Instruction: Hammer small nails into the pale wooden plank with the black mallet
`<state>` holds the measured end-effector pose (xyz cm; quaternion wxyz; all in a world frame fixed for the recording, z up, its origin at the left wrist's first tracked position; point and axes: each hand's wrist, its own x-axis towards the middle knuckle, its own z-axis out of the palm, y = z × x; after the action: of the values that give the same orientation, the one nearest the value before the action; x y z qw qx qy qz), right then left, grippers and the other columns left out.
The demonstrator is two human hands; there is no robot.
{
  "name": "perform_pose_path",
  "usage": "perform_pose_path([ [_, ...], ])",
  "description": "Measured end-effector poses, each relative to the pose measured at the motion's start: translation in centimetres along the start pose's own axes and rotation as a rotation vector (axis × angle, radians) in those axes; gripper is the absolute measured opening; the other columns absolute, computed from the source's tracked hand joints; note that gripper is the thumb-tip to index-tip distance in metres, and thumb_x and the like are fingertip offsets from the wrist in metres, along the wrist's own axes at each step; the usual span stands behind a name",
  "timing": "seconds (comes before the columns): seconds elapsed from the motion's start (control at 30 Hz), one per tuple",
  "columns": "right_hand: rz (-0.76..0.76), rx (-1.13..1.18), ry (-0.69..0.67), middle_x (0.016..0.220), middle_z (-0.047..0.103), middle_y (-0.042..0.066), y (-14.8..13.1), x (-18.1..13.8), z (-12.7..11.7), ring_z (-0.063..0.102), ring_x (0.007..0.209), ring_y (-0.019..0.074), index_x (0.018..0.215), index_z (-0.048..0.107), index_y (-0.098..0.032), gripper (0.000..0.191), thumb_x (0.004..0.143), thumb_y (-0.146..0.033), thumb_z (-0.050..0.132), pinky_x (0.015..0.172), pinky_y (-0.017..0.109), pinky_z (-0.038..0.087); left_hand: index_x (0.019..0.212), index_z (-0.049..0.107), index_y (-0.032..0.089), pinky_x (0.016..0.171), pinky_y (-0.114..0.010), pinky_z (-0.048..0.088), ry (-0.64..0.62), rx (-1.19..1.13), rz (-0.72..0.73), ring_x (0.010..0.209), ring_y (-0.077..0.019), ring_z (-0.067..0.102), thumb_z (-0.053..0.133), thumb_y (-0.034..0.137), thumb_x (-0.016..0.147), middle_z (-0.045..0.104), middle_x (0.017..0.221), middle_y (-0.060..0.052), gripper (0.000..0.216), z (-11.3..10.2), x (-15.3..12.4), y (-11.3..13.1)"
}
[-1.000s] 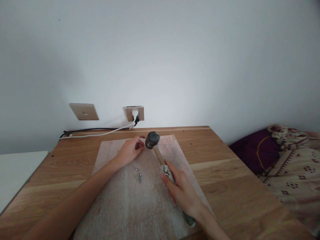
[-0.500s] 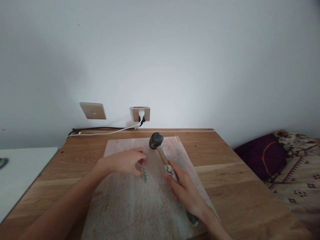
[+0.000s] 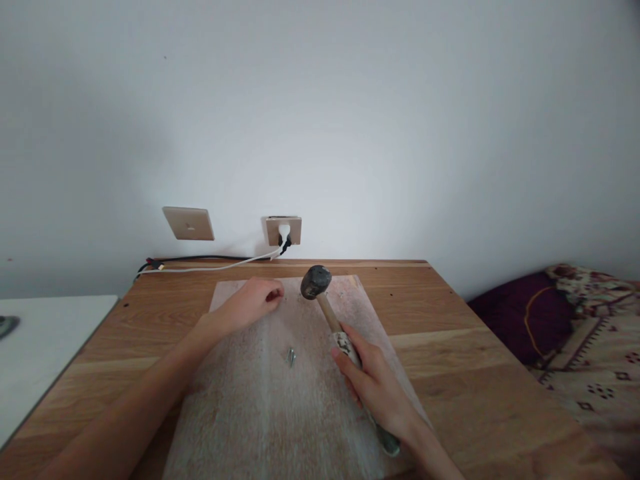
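Head camera, nearest first: what does it show?

"A right hand (image 3: 373, 380), fingers clamped around the grip of a rubber mallet (image 3: 329, 313), over a whitewashed wooden board (image 3: 240, 413). Whether the black head touches the board, I cannot tell."

"And beyond the grip?"

"Loose metal nails (image 3: 291, 357), by the look of them, bunched mid-board. Farther up, the left hand (image 3: 255, 298), just left of the mallet's head, fingers curled together; whether a nail is pinched there is hidden."

"Which step, would you say?"

"Placing a nail, I judge, the mallet held ready. The next move would call for a steady nail and fingertips clear of that head."

"Farthest off?"

"The wooden tabletop's (image 3: 465, 380) back edge, a white cable (image 3: 205, 270) along it, and a wall socket (image 3: 295, 230)."
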<state>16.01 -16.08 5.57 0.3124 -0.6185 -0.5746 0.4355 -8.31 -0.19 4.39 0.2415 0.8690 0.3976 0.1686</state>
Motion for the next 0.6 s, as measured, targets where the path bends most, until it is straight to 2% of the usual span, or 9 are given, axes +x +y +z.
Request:
perform_pose_path([
  [0.17, -0.003, 0.008, -0.025, 0.05, 0.045, -0.009, 0.4, -0.1, 0.1, 0.044, 0.039, 0.0103, 0.142, 0.05, -0.016, 0.055, 0.097, -0.049, 0.049, 0.038, 0.02, 0.036, 0.084, 0.072, 0.019, 0.075, -0.028, 0.045, -0.001, -0.01, 0.061, 0.082, -0.0188, 0.066, 0.052, 0.015, 0.09, 0.072, 0.087, -0.004, 0.021, 0.3, 0.1, 0.7],
  [0.37, -0.018, 0.007, -0.033, 0.051, 0.046, -0.009, 0.4, -0.1, 0.2, 0.044, 0.039, 0.01, 0.143, 0.049, -0.018, 0.054, 0.098, -0.048, 0.048, 0.038, 0.02, 0.036, 0.085, 0.074, 0.019, 0.085, -0.032, 0.049, 0.101, -0.015, 0.115, 0.09, -0.0203, 0.066, 0.055, 0.012, 0.089, 0.07, 0.094, -0.007, 0.021, 1.8, 0.6, 0.2],
  [0.53, -0.034, -0.005, -0.06, 0.053, 0.047, -0.009, 0.0, 0.1, 0.4, 0.046, 0.041, 0.0108, 0.141, 0.05, -0.019, 0.052, 0.098, -0.047, 0.049, 0.039, 0.021, 0.037, 0.104, 0.069, 0.02, 0.078, -0.032, 0.052, 0.192, -0.269, -0.007, 0.079, -0.0192, 0.067, 0.063, 0.014, 0.085, 0.073, 0.084, -0.002, 0.021, 3.3, 1.0, -0.7],
  [0.6, -0.045, -0.029, -0.065, 0.053, 0.047, -0.009, 0.0, 0.3, 0.6, 0.046, 0.041, 0.011, 0.139, 0.052, -0.018, 0.05, 0.099, -0.047, 0.048, 0.04, 0.021, 0.038, 0.102, 0.069, 0.019, 0.076, -0.032, 0.052, 0.206, -0.321, -0.029, 0.078, -0.0198, 0.067, 0.066, 0.018, 0.083, 0.073, 0.084, -0.003, 0.019, 3.6, 1.0, -1.0],
])
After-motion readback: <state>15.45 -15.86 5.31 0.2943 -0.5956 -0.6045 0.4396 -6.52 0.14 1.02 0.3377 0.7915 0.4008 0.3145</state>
